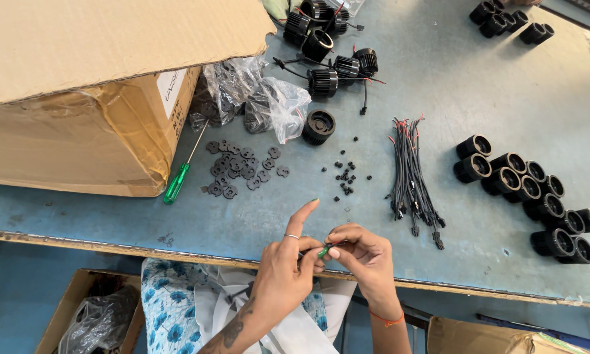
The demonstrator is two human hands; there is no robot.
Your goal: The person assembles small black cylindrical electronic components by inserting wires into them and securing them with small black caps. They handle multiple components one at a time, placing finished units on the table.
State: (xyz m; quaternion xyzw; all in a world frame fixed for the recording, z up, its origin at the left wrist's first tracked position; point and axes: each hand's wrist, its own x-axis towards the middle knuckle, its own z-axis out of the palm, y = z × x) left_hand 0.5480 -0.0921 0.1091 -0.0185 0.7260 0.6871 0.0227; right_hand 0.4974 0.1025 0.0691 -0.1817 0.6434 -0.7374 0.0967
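We count one cardboard box [78, 92] on the table [439, 118], one green-handled screwdriver [177, 182], two clear plastic bags [252, 98] and one bundle of grey wires [410, 180]. About twelve black cylinders [531, 196] lie at the right, six more [508, 19] at the top. The flat gaskets [242, 167] and tiny black bits [346, 177] are too many to count surely.

brown carton [78, 98] far left on table, flap open | white label [170, 88] on its side | clear bags [255, 101] just right of it | brown boxes below table: left [65, 308], right [485, 337]
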